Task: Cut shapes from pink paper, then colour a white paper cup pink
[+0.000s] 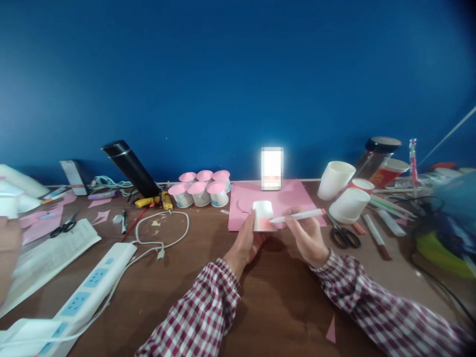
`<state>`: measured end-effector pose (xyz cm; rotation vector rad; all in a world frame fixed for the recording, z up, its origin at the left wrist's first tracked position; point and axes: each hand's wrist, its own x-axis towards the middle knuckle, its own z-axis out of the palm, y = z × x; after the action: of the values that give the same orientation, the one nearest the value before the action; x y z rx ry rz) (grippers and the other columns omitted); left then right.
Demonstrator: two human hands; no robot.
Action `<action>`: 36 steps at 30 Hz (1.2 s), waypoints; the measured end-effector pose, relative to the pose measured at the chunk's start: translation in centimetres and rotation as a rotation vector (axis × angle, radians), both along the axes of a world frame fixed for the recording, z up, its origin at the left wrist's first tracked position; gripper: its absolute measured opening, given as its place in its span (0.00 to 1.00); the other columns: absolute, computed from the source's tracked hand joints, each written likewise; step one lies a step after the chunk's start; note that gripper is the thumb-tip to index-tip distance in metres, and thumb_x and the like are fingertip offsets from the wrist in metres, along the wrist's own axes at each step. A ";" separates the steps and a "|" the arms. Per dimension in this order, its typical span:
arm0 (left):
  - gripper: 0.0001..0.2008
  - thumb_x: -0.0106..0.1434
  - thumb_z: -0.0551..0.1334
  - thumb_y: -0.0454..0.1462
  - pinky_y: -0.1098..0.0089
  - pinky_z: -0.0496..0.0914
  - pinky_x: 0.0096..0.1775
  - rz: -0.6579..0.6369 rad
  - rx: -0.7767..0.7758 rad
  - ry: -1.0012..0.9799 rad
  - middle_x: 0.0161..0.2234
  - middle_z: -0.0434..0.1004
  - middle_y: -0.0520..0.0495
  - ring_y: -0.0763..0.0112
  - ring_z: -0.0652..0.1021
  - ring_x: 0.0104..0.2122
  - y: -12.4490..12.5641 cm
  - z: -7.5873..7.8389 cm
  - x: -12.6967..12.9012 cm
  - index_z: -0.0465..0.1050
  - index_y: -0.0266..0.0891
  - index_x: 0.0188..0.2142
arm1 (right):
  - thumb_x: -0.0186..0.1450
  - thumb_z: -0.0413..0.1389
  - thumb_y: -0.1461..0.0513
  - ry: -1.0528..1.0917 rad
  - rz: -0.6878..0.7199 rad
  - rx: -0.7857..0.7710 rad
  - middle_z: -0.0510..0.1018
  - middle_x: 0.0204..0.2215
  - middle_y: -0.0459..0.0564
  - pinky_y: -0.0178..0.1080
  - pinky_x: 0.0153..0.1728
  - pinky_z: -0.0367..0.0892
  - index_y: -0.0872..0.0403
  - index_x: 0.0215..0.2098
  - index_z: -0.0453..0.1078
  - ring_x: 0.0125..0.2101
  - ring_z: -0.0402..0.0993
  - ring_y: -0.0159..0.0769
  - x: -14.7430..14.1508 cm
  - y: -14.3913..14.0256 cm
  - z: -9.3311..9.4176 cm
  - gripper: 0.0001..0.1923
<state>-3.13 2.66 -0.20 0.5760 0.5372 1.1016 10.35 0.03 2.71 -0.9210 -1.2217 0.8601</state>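
Note:
A white paper cup (262, 208) with a pink-coloured patch on its lower side is in my left hand (245, 242), gripped between thumb and fingers. My right hand (305, 236) is closed around a white marker (303, 214) with a pinkish end. The marker's tip is at the cup's coloured side; whether it touches is hard to tell. Behind both hands lies a pink sheet of paper (297, 193), with a curved cut showing on its left part. Black-handled scissors (345, 237) lie to the right of my right hand.
Several pink-topped cups (201, 194) stand in two rows at the wall. White paper cups (349, 205) are at right. A power strip (87, 285), a looped white cable (162, 245) and a black flask (130, 168) are at left. Another person's hand (8, 258) shows at the left edge.

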 end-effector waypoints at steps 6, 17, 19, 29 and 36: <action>0.22 0.63 0.54 0.48 0.64 0.69 0.44 -0.006 0.037 -0.016 0.40 0.77 0.39 0.64 0.76 0.38 -0.1 -0.1 0.0 0.71 0.32 0.44 | 0.61 0.57 0.56 -0.046 0.002 -0.013 0.72 0.22 0.44 0.35 0.28 0.68 0.53 0.31 0.67 0.24 0.70 0.32 0.0 -0.1 -0.1 0.09; 0.24 0.62 0.54 0.49 0.62 0.69 0.45 -0.023 0.025 -0.015 0.39 0.78 0.38 0.61 0.77 0.39 -0.1 0.0 0.0 0.70 0.31 0.46 | 0.61 0.57 0.55 -0.060 0.034 -0.023 0.71 0.21 0.44 0.34 0.26 0.67 0.54 0.30 0.67 0.23 0.69 0.32 -0.1 -0.3 -0.1 0.10; 0.24 0.62 0.54 0.49 0.62 0.69 0.45 -0.026 0.029 -0.011 0.40 0.77 0.37 0.60 0.77 0.40 -0.1 -0.1 0.0 0.70 0.31 0.46 | 0.61 0.57 0.55 -0.049 0.012 -0.032 0.72 0.22 0.45 0.35 0.28 0.67 0.54 0.31 0.67 0.25 0.70 0.32 -0.1 -0.2 -0.1 0.10; 0.23 0.62 0.54 0.49 0.63 0.70 0.45 -0.004 0.017 -0.010 0.40 0.78 0.38 0.62 0.77 0.39 -0.1 0.0 0.1 0.71 0.31 0.45 | 0.60 0.57 0.54 -0.064 0.018 -0.060 0.73 0.21 0.45 0.35 0.27 0.67 0.54 0.32 0.67 0.24 0.70 0.33 -0.2 -0.3 0.1 0.12; 0.23 0.62 0.54 0.49 0.62 0.69 0.45 -0.006 0.013 -0.018 0.40 0.77 0.37 0.60 0.77 0.39 -0.1 -0.1 0.0 0.71 0.31 0.45 | 0.61 0.57 0.55 -0.071 0.019 -0.051 0.71 0.21 0.44 0.35 0.27 0.67 0.54 0.32 0.67 0.24 0.70 0.33 -0.1 -0.3 0.1 0.11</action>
<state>-3.10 2.59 -0.26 0.5784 0.5125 1.1045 10.22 -0.29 2.84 -0.9895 -1.2765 0.8837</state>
